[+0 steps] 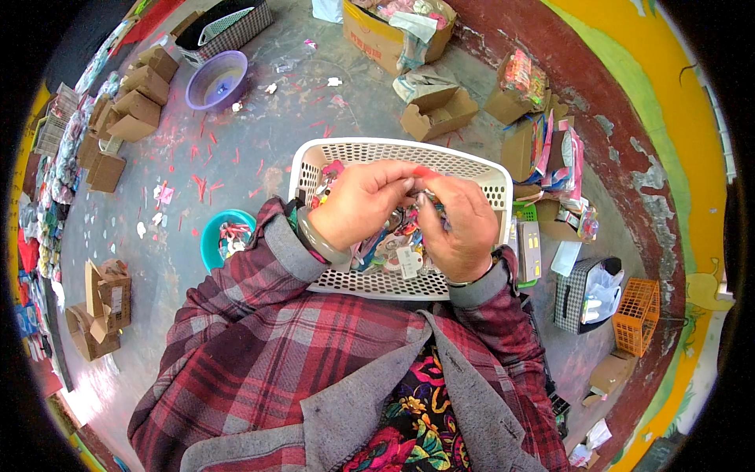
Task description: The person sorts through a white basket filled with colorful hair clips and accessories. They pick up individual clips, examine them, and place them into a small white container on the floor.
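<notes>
Above a white perforated plastic basket [401, 149], my left hand [360, 203] and my right hand [464, 224] meet with thumbs and fingertips pinched together. A bit of red [425, 171] shows between them, beside something small and dark at the fingertips. What exactly either hand grips is too small and too covered to name. Under the hands, the basket holds a jumble of small colourful pieces, partly hidden by my fingers. A white tag [409, 262] lies among them near the basket's front side.
Left of the basket stands a teal basin [216, 236] with striped pieces inside. A purple basin [218, 81], open cardboard boxes [439, 114] and an orange crate [637, 316] sit farther out. Red strips and white scraps litter the grey floor [275, 185]. A narrow box [530, 252] is close on the right.
</notes>
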The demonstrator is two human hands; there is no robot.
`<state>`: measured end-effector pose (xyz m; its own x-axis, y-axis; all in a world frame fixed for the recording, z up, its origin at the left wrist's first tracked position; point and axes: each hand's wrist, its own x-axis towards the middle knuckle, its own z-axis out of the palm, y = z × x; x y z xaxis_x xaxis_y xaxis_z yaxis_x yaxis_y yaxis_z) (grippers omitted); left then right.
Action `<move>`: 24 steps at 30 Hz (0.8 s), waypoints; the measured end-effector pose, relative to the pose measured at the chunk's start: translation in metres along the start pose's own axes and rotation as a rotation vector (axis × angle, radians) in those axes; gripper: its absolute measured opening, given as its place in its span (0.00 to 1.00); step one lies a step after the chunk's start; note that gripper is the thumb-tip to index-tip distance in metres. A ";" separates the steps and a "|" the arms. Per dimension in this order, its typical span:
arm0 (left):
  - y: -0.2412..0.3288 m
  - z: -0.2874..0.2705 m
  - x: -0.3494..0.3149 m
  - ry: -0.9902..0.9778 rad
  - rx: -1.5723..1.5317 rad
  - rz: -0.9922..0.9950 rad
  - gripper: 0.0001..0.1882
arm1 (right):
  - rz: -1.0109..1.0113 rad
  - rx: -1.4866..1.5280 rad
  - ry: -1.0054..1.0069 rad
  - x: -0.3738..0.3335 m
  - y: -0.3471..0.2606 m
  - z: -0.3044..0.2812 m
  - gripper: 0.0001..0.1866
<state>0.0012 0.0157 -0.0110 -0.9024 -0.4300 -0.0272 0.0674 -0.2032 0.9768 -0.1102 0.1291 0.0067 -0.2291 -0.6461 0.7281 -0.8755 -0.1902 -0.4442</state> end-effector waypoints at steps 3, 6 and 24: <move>-0.007 -0.001 -0.001 0.000 0.246 0.163 0.14 | 0.001 -0.239 -0.044 -0.005 0.004 0.009 0.15; -0.008 -0.002 -0.001 -0.016 0.326 0.163 0.14 | -0.033 -0.357 -0.077 -0.007 0.003 0.009 0.16; 0.001 0.001 -0.003 -0.031 0.588 0.280 0.15 | 0.000 -0.298 -0.072 -0.006 0.004 0.009 0.14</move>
<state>0.0031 0.0180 -0.0099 -0.8971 -0.3695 0.2424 0.0653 0.4316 0.8997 -0.1082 0.1261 -0.0041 -0.2080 -0.6987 0.6845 -0.9641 0.0284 -0.2640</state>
